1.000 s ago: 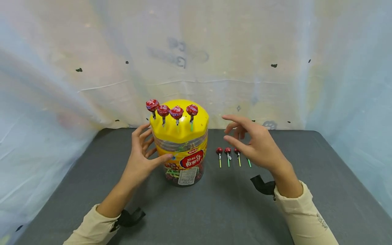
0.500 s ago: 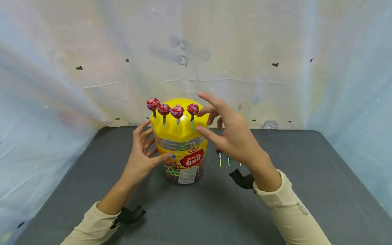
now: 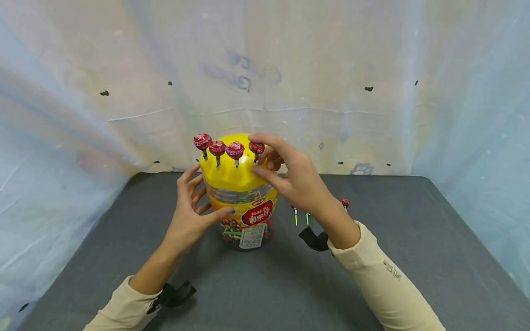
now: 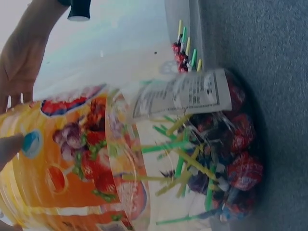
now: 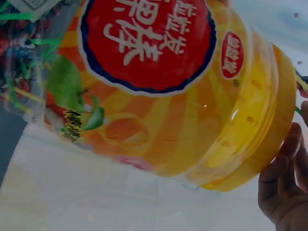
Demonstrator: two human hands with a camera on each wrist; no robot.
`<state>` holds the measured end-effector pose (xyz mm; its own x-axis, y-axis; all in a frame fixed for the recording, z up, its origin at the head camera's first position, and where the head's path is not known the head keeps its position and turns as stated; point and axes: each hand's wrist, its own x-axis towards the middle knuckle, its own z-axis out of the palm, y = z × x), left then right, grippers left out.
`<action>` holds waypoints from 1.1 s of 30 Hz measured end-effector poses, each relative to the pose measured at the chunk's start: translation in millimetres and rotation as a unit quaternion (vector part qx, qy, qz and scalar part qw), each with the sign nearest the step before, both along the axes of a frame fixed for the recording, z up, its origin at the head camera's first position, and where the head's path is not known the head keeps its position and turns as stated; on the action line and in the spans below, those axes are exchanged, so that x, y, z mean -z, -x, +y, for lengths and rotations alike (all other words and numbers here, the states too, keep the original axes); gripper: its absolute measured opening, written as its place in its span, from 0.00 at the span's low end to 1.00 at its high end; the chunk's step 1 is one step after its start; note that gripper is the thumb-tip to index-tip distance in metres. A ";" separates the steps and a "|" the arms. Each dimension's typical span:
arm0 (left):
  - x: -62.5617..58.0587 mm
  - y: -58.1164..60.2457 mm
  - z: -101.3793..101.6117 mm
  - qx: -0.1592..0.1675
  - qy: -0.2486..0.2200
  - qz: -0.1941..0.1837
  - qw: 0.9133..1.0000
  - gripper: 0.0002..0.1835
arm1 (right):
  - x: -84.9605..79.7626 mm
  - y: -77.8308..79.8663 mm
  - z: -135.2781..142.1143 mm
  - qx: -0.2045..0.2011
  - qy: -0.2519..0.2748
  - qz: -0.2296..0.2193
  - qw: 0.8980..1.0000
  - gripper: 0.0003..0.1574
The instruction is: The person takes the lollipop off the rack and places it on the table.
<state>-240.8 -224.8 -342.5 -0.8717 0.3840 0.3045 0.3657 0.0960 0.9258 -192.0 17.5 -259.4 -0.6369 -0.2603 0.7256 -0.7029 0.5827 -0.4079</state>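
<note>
A clear plastic jar (image 3: 232,197) with an orange and red fruit label and a yellow lid (image 3: 227,177) stands upright. My left hand (image 3: 192,211) grips its left side, thumb in front, fingers spread behind. Lollipops in red wrappers stand heads up in a row along the lid. My right hand (image 3: 291,177) is at the rightmost lollipop (image 3: 256,148), index finger over its head and thumb across its stick. Left of it stand three others, including a lollipop (image 3: 235,150) and the leftmost lollipop (image 3: 202,141). In the right wrist view, curled fingers (image 5: 284,178) lie beside the lid.
Several more lollipops (image 4: 180,53) lie in a row on the dark grey table (image 3: 256,294), right of the jar and partly behind my right forearm. Loose lollipops (image 4: 243,171) fill the jar's bottom. A pale sheet (image 3: 314,69) hangs behind the table.
My right hand has moved left from above the table lollipops to the rightmost lollipop on the lid, its thumb and index finger closing round it. My left hand has stayed on the jar.
</note>
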 end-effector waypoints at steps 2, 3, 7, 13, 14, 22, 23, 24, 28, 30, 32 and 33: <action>-1.6 -2.3 0.2 -0.008 0.002 -0.001 1.000 0.55 | 0.2 3.6 0.1 -0.012 0.006 0.005 1.000 0.35; -2.5 -3.6 0.1 -0.012 0.003 -0.001 1.000 0.56 | 0.5 5.6 0.2 -0.019 0.008 0.008 1.000 0.35; -5.5 -9.2 0.1 -0.032 0.010 -0.007 0.999 0.56 | 2.9 14.3 1.7 -0.044 0.019 0.016 0.999 0.34; -7.3 -15.1 1.9 -0.056 0.015 -0.011 0.998 0.56 | 4.6 23.8 6.4 -0.072 0.023 0.013 0.997 0.34; -7.3 -15.0 2.4 -0.056 0.013 -0.010 0.998 0.56 | 4.6 24.3 7.5 -0.073 0.023 0.012 0.997 0.35; -6.8 -7.6 3.3 -0.037 -0.016 -0.024 0.999 0.54 | 1.5 23.3 12.0 -0.056 -0.003 0.028 0.998 0.33; -6.5 -6.9 3.4 -0.035 -0.016 -0.024 0.999 0.54 | 1.2 23.2 12.2 -0.054 -0.004 0.032 0.998 0.33; -6.2 -6.4 3.6 -0.034 -0.016 -0.027 0.999 0.54 | 1.0 23.1 12.5 -0.053 -0.005 0.036 0.998 0.33; -4.8 -5.6 3.2 -0.036 -0.011 -0.036 0.999 0.53 | -1.1 21.8 13.1 -0.048 -0.005 0.045 0.998 0.33; -4.6 -5.2 1.9 -0.035 -0.008 -0.038 0.999 0.53 | -3.6 19.8 13.1 -0.047 -0.004 0.048 0.998 0.33; -5.1 -4.0 -0.3 -0.028 -0.005 -0.037 0.999 0.53 | -6.1 16.1 13.4 -0.044 -0.003 0.052 0.998 0.33; -5.7 -3.1 -1.6 -0.022 -0.004 -0.035 0.999 0.53 | -7.1 14.0 13.8 -0.043 -0.002 0.053 0.998 0.33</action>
<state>-237.7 -226.4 -336.9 -0.9071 0.3417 0.2459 0.2961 0.1027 0.9496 -206.0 31.3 -252.3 -0.5321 -0.3139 0.7863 -0.7892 0.5201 -0.3265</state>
